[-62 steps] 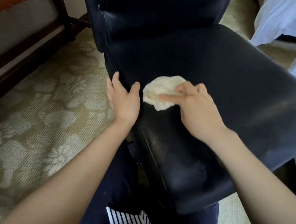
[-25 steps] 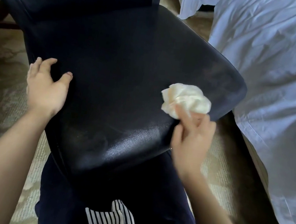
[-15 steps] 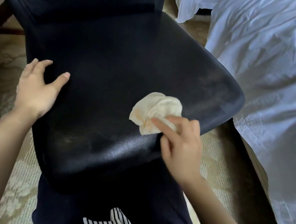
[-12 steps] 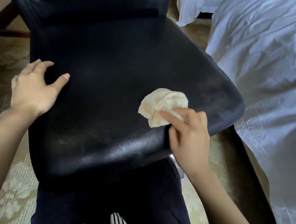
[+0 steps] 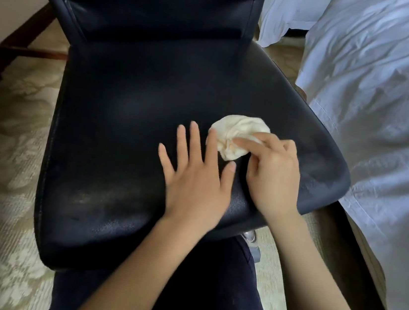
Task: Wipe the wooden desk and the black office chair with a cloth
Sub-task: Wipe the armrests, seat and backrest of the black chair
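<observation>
The black office chair (image 5: 124, 123) fills the middle of the view, seat toward me and backrest at the top. A crumpled cream cloth (image 5: 237, 133) lies on the right part of the seat. My right hand (image 5: 273, 174) grips the cloth from its near side, with fingers curled over it. My left hand (image 5: 195, 177) lies flat on the seat just left of the cloth, fingers spread and straight, its index finger beside the cloth's edge. Of the wooden desk only dark legs (image 5: 18, 39) show at the upper left.
A bed with white rumpled sheets (image 5: 374, 99) stands close along the chair's right side. Patterned beige carpet (image 5: 0, 180) spreads to the left. My dark trousers (image 5: 207, 285) are below the seat's front edge. A chair caster (image 5: 253, 247) shows under the seat.
My left hand left the seat's left edge and moved right to lie flat beside the cloth. My right hand with the cloth stayed on the right part of the seat.
</observation>
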`<state>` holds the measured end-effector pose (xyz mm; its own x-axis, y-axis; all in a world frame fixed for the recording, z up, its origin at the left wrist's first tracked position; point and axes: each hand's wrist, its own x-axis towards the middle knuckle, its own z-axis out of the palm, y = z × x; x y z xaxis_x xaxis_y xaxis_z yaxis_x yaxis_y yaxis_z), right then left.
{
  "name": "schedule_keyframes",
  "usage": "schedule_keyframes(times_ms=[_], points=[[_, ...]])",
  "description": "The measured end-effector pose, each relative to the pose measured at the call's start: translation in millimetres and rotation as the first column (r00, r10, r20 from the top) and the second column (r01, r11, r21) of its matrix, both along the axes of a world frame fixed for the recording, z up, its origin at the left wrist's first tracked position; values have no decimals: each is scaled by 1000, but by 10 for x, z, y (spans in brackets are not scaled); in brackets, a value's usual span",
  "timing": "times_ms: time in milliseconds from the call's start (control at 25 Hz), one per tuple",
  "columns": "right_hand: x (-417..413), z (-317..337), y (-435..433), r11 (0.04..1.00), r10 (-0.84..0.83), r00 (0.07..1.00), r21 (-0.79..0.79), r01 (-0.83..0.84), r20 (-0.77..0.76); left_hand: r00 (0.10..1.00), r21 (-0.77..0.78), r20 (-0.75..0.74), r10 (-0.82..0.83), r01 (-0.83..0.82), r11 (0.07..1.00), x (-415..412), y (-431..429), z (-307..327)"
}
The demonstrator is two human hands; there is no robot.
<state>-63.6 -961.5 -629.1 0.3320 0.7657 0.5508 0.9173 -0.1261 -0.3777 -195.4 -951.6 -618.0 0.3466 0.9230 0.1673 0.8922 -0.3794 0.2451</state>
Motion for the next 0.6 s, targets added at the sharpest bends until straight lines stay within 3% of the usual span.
schedule_keyframes(times_ms=[120,280,600], points=[[285,20,64,993,-112,994,-25,112,-20,992,117,-120,-30,44,992,-19,-12,-150],[601,25,-20,962,-268,960,-86,261,-86,988,164,-136,-77,100,981,-92,16,-183],[643,70,-223,978,-178,983,-117,171,-46,974,211,-158,-164,196,958,-505,118,-169]])
